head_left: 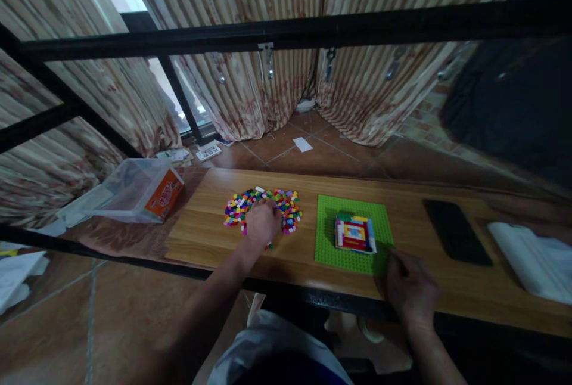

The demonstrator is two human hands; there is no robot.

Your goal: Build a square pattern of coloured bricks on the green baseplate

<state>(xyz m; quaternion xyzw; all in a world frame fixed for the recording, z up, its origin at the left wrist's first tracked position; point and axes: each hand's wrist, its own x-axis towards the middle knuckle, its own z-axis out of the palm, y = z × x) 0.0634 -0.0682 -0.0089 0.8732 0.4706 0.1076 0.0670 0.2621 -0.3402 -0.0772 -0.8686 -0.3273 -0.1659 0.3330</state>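
My left hand [263, 221] reaches down into a heap of small coloured toy bricks [289, 203], its fingers drawn together. The fingertips are hidden, so any brick in them does not show. To the right lies a green studded baseplate [328, 242]. A low, roughly square build of coloured bricks [355, 234] stands on it, with red, white, yellow and blue layers. My right hand [411, 283] rests at the near right corner of the baseplate with curled fingers. Whether it grips the plate's edge or a small brick is hard to see.
A clear plastic box [134, 191] with an orange label stands left on the wooden table [201, 218]. Right of the baseplate lie a black phone-like slab [456, 230] and a white object [531, 257]. A black metal bar [295, 33] crosses beyond the table, before striped curtains.
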